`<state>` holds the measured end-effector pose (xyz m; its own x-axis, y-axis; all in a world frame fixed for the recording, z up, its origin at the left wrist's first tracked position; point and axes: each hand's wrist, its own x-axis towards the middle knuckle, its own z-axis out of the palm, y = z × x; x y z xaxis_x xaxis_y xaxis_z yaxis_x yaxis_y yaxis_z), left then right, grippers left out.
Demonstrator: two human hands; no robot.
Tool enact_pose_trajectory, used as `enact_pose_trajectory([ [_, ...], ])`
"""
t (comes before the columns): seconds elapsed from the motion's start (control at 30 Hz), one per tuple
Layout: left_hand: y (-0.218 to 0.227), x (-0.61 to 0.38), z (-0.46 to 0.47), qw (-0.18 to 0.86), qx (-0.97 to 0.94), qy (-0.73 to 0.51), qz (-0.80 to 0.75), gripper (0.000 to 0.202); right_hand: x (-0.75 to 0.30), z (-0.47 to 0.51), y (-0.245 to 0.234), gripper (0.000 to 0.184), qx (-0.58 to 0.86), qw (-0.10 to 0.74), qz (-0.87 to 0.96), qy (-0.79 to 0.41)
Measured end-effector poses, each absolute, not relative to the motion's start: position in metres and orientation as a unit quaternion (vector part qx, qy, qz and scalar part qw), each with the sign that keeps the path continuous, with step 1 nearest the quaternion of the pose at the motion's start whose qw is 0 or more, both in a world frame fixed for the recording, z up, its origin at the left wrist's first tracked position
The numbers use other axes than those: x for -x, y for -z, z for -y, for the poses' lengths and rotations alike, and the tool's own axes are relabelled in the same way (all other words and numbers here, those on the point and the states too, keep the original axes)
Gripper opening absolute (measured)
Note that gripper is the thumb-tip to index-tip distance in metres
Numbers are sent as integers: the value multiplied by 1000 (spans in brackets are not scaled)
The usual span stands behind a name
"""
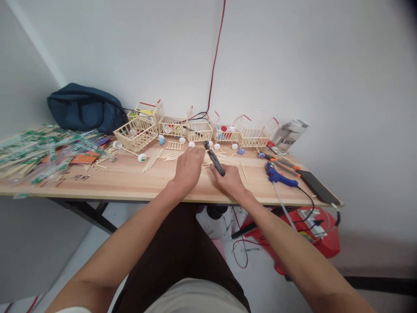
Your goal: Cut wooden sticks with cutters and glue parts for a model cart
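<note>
My right hand point(230, 181) is wrapped around dark-handled pliers point(215, 161), which look like a folding multi-tool with the jaws pointing up and to the left. Close beside those jaws, my left hand point(189, 168) is closed with its fingers curled over the table; whatever it pinches is hidden. Thin wooden sticks point(153, 160) lie to the left of that hand, and a small ladder-like stick panel point(173, 145) rests behind them. Behind both hands stands a small stick-built cart point(199, 131) with white wheels.
More stick carts point(138, 134) line the wall. Bagged sticks point(48, 152) and a blue bag point(86, 106) occupy the left. At right lie a blue glue gun point(280, 175) with its cord, orange-handled tools point(286, 163), a black flat object point(317, 186) and a carton point(291, 134).
</note>
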<state>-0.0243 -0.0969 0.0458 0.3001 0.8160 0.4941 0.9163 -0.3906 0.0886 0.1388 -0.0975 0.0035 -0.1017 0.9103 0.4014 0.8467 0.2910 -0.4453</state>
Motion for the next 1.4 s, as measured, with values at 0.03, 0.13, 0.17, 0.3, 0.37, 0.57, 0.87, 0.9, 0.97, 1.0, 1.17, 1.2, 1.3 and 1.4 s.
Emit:
enact_pose_trajectory([
  [0.03, -44, 26, 96, 106, 800, 243, 538, 24, -138, 96, -3, 48, 594, 312, 740, -48],
  [0.13, -37, 30, 91, 110, 801, 266, 525, 24, -136, 93, -2, 48, 595, 310, 740, -41],
  [0.17, -34, 31, 89, 111, 801, 274, 521, 25, -136, 92, -2, 48, 597, 309, 740, -39],
  [0.3, -23, 35, 79, 105, 796, 320, 502, 25, -136, 91, -6, 48, 615, 275, 738, -34],
  [0.37, -20, 36, 75, 95, 797, 340, 491, 25, -137, 92, -11, 49, 628, 245, 737, -38],
  [0.57, -19, 35, 76, 113, 803, 344, 472, 25, -142, 99, -29, 48, 630, 199, 744, -102],
  [0.87, -18, 31, 80, 51, 794, 389, 464, 23, -153, 105, -36, 53, 622, 196, 723, -227],
  [0.9, -18, 30, 80, 58, 794, 383, 468, 23, -153, 106, -37, 54, 627, 195, 718, -231],
  [0.97, -15, 29, 81, 83, 796, 363, 477, 24, -152, 106, -38, 56, 637, 198, 701, -252],
  [1.0, -14, 29, 81, 98, 797, 354, 479, 24, -151, 106, -38, 57, 639, 200, 692, -272],
  [1.17, -8, 29, 76, 159, 791, 356, 471, 22, -150, 104, -30, 57, 623, 248, 661, -339],
  [1.2, -7, 29, 74, 165, 788, 370, 464, 22, -150, 105, -28, 56, 609, 266, 656, -358],
  [1.3, -4, 30, 68, 151, 778, 436, 427, 22, -148, 109, -25, 56, 543, 311, 632, -458],
  [1.4, -3, 32, 67, 80, 767, 510, 381, 21, -150, 114, -28, 57, 495, 308, 607, -539],
])
